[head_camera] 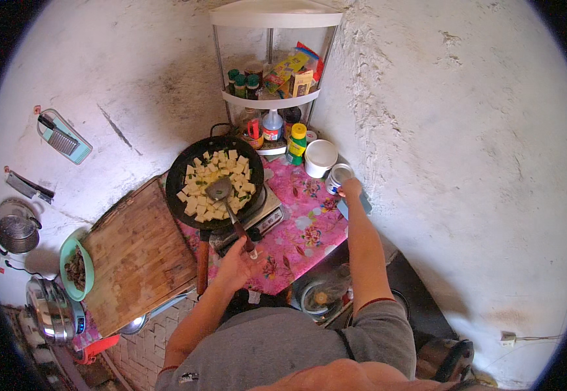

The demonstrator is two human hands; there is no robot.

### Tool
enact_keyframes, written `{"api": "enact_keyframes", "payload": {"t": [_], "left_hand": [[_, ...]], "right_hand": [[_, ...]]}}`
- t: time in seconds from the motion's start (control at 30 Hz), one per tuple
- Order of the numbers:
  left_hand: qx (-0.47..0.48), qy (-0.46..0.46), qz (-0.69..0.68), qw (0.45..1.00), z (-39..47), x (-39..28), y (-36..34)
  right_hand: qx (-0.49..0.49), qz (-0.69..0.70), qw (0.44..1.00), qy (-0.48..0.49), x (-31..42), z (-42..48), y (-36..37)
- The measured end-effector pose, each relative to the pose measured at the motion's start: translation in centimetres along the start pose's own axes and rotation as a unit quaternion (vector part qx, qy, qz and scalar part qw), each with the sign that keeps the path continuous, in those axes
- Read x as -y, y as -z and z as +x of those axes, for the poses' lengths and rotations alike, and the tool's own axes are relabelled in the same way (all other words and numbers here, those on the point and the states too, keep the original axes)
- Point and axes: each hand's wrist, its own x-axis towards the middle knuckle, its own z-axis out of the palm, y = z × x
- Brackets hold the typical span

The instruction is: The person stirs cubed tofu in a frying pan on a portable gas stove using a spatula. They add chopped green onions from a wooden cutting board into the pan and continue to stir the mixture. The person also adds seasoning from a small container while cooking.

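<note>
My left hand (237,266) is at the dark brown handle of a metal spatula (220,187), holding it near its end. The spatula's blade lies over diced tofu (202,201) mixed with bits of green in a black wok (175,176). Beneath the wok is a portable stove (267,221). My right hand (351,187) is at the right rim of a small white jar (334,180) with blue marks. Its fingers are partly hidden, so I cannot tell whether they grip anything. A blue-grey flat object (364,204) shows behind my right forearm.
A white tub (321,155) and a green bottle with a yellow cap (296,144) stand before a corner shelf (273,101) of seasonings. On the left lie a wooden chopping board (136,254) and a green bowl (86,264) of dark food. The wok's handle (202,264) points towards me.
</note>
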Motion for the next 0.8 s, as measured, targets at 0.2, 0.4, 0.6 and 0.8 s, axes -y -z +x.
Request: {"api": "enact_keyframes", "payload": {"t": [0.2, 0.4, 0.6, 0.8], "left_hand": [[-0.013, -0.002, -0.073, 0.997, 1.9, -1.0, -0.2], [-0.062, -0.056, -0.069, 0.994, 0.7, -0.6, 0.5], [-0.029, -0.055, -0.018, 0.998, -0.9, -0.9, -0.4], [-0.041, -0.104, 0.022, 0.993, -5.4, -0.3, 0.1]], "right_hand": [[0.069, 0.667, 0.604, -0.43, -1.0, 0.6, -1.9], [0.03, 0.767, 0.431, -0.474, -1.4, -0.8, -1.7], [-0.017, 0.815, 0.448, -0.366, -7.1, -3.7, -5.5], [0.064, 0.814, 0.428, -0.388, -1.3, -4.9, 2.5]]}}
